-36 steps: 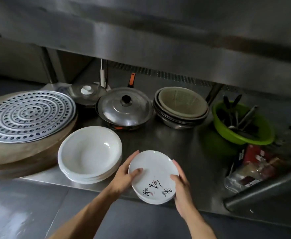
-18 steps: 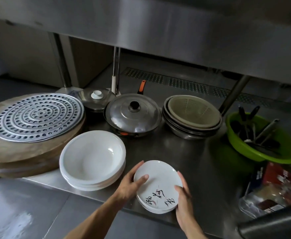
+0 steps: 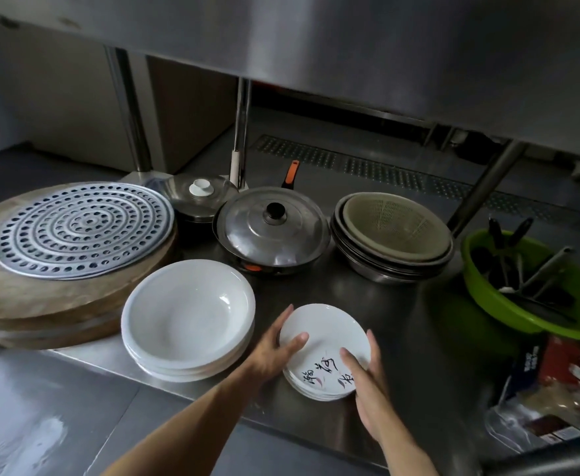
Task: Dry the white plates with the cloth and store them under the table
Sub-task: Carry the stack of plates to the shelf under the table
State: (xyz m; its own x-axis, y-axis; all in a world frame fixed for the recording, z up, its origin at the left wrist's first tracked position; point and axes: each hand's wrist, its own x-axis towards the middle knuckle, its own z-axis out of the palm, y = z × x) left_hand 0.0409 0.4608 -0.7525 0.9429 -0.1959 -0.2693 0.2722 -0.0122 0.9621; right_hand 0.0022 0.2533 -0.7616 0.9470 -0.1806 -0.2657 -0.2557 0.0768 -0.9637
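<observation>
Small plate stack point(image 3: 319, 333) sits a little further in on the steel shelf point(image 3: 405, 324) than a second ago, same two-handed hold, view pulled back so more of the table's underside shows; left hand point(image 3: 276, 350) grips the left rim with its thumb on top and fingers down the edge, right hand point(image 3: 367, 383) does the same on the right rim, thumb over the black lettering, both narrow around the stack so several plates go in as one without sliding; stack looks down on the shelf or nearly so, can't tell if weight is fully off the hands; it goes just beside the big stack of deep white plates point(image 3: 185, 314), near but apart, like with like, front of shelf for easy reach; lidded wok point(image 3: 271, 231), nested bowls with colander point(image 3: 395, 231) and perforated tray point(image 3: 82, 230) on the wooden block point(image 3: 41, 304) fill the back; green basin point(image 3: 535, 304) of utensils at right; no cloth in view, so drying seems done for these, next likely let go
</observation>
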